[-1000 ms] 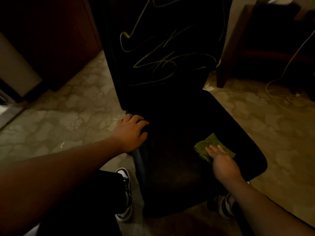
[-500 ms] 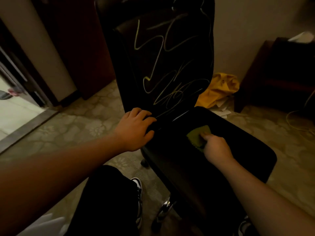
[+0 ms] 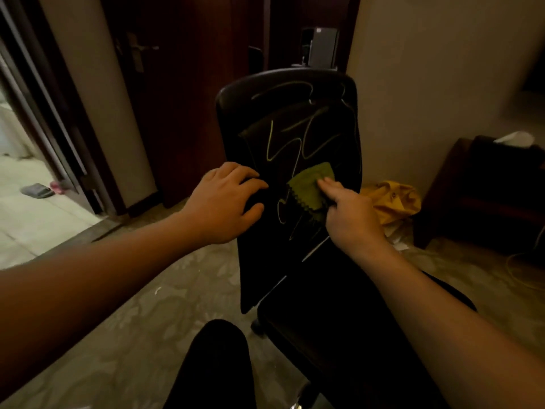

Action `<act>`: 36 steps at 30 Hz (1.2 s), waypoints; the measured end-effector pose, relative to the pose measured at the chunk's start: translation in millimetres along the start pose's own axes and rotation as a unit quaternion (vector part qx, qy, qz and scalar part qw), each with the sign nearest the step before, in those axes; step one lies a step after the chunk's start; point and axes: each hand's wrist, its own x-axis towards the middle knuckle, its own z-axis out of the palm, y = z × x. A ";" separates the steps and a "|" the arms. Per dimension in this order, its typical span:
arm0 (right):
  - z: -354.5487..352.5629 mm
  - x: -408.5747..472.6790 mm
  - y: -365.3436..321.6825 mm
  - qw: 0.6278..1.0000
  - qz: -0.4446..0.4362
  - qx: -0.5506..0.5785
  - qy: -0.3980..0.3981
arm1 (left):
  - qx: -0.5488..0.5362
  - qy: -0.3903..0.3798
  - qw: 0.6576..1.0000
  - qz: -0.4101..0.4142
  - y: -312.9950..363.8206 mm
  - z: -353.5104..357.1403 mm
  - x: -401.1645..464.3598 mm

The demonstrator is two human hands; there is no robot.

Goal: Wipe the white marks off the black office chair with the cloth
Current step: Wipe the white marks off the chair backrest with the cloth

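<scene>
- Head view: a black padded office chair (image 3: 298, 128) stands on patterned carpet, its backrest facing the camera and scribbled with pale looping chalk-like marks (image 3: 295, 137).
- The left hand (image 3: 227, 202) lies flat against the left edge of the backrest, fingers spread apart, thumb below.
- The right hand (image 3: 351, 214) pinches a small green cloth with a zigzag-cut edge (image 3: 311, 187), fingers closed on its lower right corner; the cloth is pressed on the middle of the backrest, over the marks.
- A crumpled yellow bag (image 3: 395, 202) sits on the floor just right of the chair, near a dark wooden cabinet (image 3: 486, 196).
- A dark trouser leg (image 3: 212, 364) shows at the bottom.
</scene>
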 end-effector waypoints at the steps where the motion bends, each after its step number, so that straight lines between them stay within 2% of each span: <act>1: -1.6 6.6 -10.9 1.000 -0.016 0.009 0.011 | 0.003 0.016 1.000 0.001 -3.6 -9.1 3.7; 11: -11.4 55.6 -94.1 0.987 -0.120 0.053 0.096 | 0.017 0.151 0.988 -0.021 -40.7 -69.8 39.6; 16: -5.8 76.2 -112.2 0.982 -0.131 0.078 0.112 | 0.061 0.121 0.989 -0.054 -42.4 -82.5 61.3; 21: 5.8 85.4 -127.9 0.978 -0.142 0.106 0.110 | 0.008 0.084 0.992 -0.092 -38.8 -76.9 78.2; 26: 28.2 95.7 -126.0 0.967 -0.174 0.179 0.055 | -0.057 0.085 0.984 -0.147 -33.8 -68.3 84.8; 29: 37.8 108.6 -115.1 0.962 -0.174 0.202 0.051 | -0.050 0.101 0.982 -0.152 -30.1 -63.0 85.8; 36: 28.7 165.4 -90.7 0.987 -0.109 0.090 0.078 | -0.013 0.102 0.981 -0.167 -39.3 -42.9 106.3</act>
